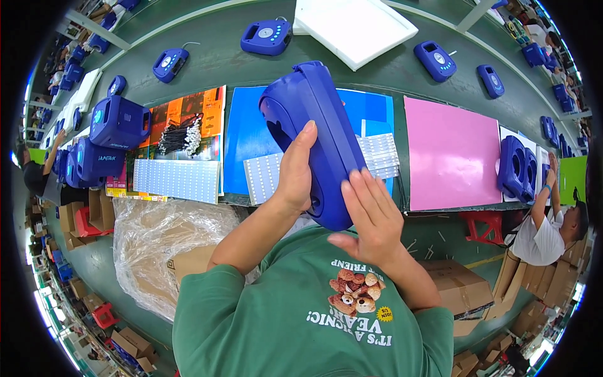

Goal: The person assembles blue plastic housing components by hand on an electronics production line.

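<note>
A large blue plastic housing point(326, 125) is tilted in front of my chest, above the workbench. My left hand point(295, 169) grips its left side; the thumb lies along the edge and the other fingers are partly hidden in the dark opening. Against the lower right side rests my right hand point(375, 213), fingers straight and close together, thumb apart. Beneath the housing lies a blue sheet point(242, 125), with a white label sheet point(264, 176) to the left and another label sheet point(380, 154) to the right.
Black wires with white connectors point(181, 135) lie left, beside stacked blue housings point(119, 122). A pink sheet point(452, 154) covers the right side. Beyond, a green conveyor point(213, 69) carries blue units and a white foam tray point(355, 28). A co-worker point(543, 235) sits right; plastic film point(157, 245) hangs lower left.
</note>
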The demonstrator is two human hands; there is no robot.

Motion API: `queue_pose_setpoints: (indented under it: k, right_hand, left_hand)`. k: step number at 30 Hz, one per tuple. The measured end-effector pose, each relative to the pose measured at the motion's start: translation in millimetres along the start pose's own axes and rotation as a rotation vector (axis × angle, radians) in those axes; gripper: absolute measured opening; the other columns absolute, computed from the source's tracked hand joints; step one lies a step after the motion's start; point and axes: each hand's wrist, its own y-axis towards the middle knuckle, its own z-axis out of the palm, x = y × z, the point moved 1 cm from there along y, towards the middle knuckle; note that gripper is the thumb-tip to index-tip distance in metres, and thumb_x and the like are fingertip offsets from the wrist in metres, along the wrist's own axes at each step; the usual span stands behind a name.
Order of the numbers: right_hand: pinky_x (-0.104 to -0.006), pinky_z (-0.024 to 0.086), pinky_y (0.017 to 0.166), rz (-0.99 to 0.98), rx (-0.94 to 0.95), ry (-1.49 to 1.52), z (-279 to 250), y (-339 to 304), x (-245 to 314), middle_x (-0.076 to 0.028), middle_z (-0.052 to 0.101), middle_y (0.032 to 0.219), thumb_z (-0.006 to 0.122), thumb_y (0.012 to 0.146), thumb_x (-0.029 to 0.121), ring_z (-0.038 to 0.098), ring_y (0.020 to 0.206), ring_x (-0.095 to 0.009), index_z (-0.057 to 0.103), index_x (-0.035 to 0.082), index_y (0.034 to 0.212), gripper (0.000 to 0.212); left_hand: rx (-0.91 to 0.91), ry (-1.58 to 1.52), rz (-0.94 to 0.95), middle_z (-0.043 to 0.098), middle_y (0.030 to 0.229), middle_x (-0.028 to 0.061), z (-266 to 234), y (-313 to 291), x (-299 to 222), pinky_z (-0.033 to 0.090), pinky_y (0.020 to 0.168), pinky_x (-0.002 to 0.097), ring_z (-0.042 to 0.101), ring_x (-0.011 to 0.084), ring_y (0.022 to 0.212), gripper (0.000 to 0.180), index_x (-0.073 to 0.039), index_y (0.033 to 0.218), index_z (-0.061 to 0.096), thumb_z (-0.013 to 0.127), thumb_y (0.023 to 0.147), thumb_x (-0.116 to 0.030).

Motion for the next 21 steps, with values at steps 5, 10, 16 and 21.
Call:
queue_pose_setpoints:
  k: [5,10,16,21]
  right_hand:
    - [-0.0487,0.026,0.105,0.067,0.18,-0.109,6.1,30.0,-6.8,-0.027,0.03,0.141,0.037,0.083,0.067,0.033,0.13,-0.041,0.031,-0.007,0.136,0.092]
    - [-0.0479,0.031,0.103,0.048,0.272,-0.064,-0.3,-28.9,-11.1,-0.027,0.041,0.134,0.043,0.083,0.063,0.041,0.124,-0.04,0.038,-0.008,0.132,0.086]
    - [-0.0475,0.038,0.099,0.159,0.065,0.079,-8.6,-54.1,-30.8,-0.025,0.048,0.128,0.051,0.085,0.054,0.046,0.12,-0.038,0.048,-0.007,0.124,0.072]
    - [-0.0476,0.038,0.099,-0.236,0.154,-0.034,-0.9,-12.5,-4.5,-0.02,0.056,0.119,0.054,0.085,0.05,0.051,0.116,-0.034,0.056,-0.003,0.117,0.062]
  left_hand:
    - [-0.03,-0.04,0.0,0.057,0.117,0.0115,4.9,-6.8,7.8,0.045,0.092,0.0332,0.058,0.0202,0.103,0.05,-0.003,0.121,0.05,0.036,0.095,-0.044]
    - [-0.08,0.053,0.091,0.061,0.108,0.0109,-9.7,16.4,-10.0,0.048,0.086,0.0325,0.061,0.0194,0.094,0.049,-0.004,0.117,0.051,0.039,0.095,-0.046]
    - [-0.077,-0.01,0.083,0.061,0.107,0.0114,-10.3,13.8,-12.7,0.049,0.085,0.0334,0.061,0.0201,0.095,0.05,-0.003,0.118,0.051,0.041,0.094,-0.046]
    - [-0.024,-0.071,0.04,0.06,0.108,0.0116,-6.9,13.5,-1.2,0.049,0.087,0.0338,0.061,0.0206,0.097,0.05,-0.002,0.119,0.05,0.039,0.095,-0.045]
